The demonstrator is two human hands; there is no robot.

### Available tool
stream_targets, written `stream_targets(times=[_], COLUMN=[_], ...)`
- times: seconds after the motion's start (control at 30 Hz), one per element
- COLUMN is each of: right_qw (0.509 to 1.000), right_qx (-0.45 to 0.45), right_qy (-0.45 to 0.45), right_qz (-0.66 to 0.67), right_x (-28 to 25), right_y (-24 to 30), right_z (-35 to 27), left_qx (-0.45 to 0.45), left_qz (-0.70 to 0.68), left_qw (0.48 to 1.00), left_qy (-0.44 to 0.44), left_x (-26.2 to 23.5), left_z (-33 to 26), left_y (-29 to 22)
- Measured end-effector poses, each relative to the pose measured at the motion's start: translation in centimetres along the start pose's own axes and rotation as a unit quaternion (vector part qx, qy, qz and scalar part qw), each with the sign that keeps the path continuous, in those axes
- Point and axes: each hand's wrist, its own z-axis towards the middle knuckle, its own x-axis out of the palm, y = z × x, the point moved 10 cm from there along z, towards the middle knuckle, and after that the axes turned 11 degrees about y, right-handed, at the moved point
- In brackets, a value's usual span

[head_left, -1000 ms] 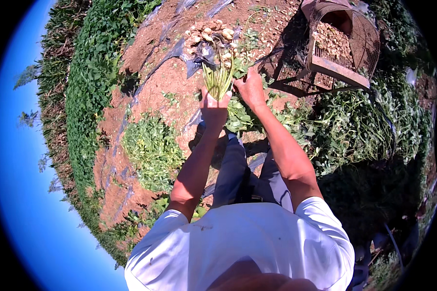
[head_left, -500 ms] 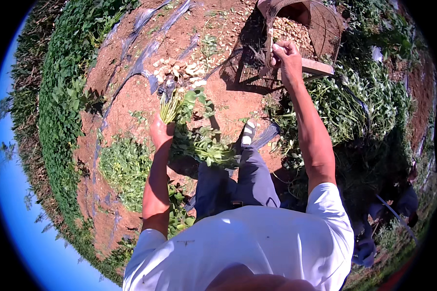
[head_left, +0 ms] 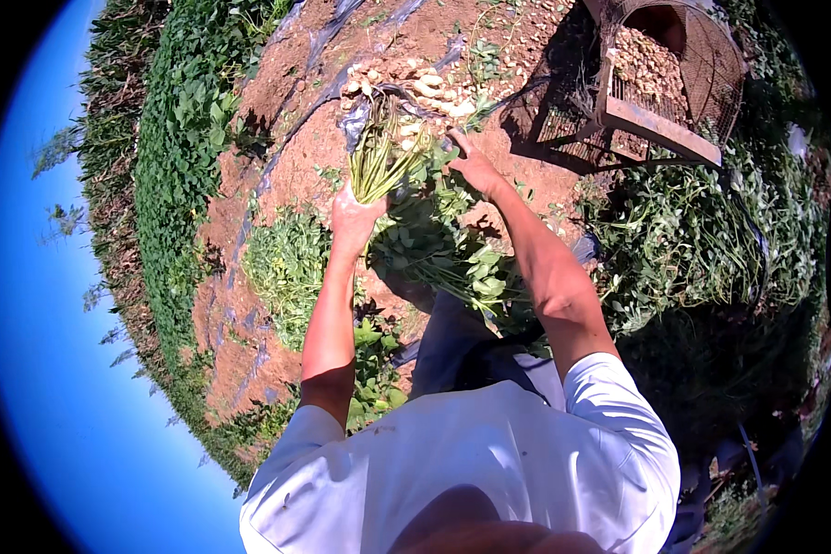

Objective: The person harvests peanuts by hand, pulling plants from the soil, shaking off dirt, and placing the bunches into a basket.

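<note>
My left hand (head_left: 355,217) is closed around the pale green stems (head_left: 377,168) of a bunch of peanut plants. Its root end points away from me, with muddy peanut pods (head_left: 434,90) clustered there and a scrap of dark plastic film (head_left: 354,122) among the roots. The leafy tops (head_left: 425,242) hang back toward my legs. My right hand (head_left: 473,168) is just right of the stems, beside the leaves and below the pods. Its fingers reach forward, apart, and I see nothing held in them.
At the far right stands a wire-mesh basket with a wooden bar (head_left: 660,132) across its front; picked peanuts (head_left: 648,65) lie inside. Pulled plants (head_left: 683,235) are heaped on the right, and a smaller heap (head_left: 286,268) lies left. Plastic film strips (head_left: 291,138) cross the reddish soil.
My right hand has come from the mesh basket back left to the peanut bunch, and its pinched fingers have spread. My left hand keeps its grip. The whole view has shifted.
</note>
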Motion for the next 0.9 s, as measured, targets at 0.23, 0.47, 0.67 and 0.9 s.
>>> stream_targets(times=[0.23,0.47,0.67,0.9], right_qw=[0.875,0.949,0.985,0.965], right_qx=[0.009,-0.206,-0.129,-0.209], right_qy=[0.086,0.113,-0.049,-0.067], right_qz=[0.476,-0.209,-0.104,-0.143], right_x=[10.1,9.7,8.4,8.7], right_y=[-1.2,8.1,6.2,5.1], right_z=[-2.9,-5.5,-3.1,-3.2], left_qx=[0.039,0.036,-0.060,-0.001], left_qz=[0.020,-0.217,-0.375,-0.746], left_qw=[0.998,0.974,0.924,0.665], left_qy=[-0.041,-0.058,-0.038,-0.046], left_x=[2.5,5.3,7.8,6.7], left_z=[3.3,5.6,2.1,0.0], left_y=[0.5,5.1,3.1,5.4])
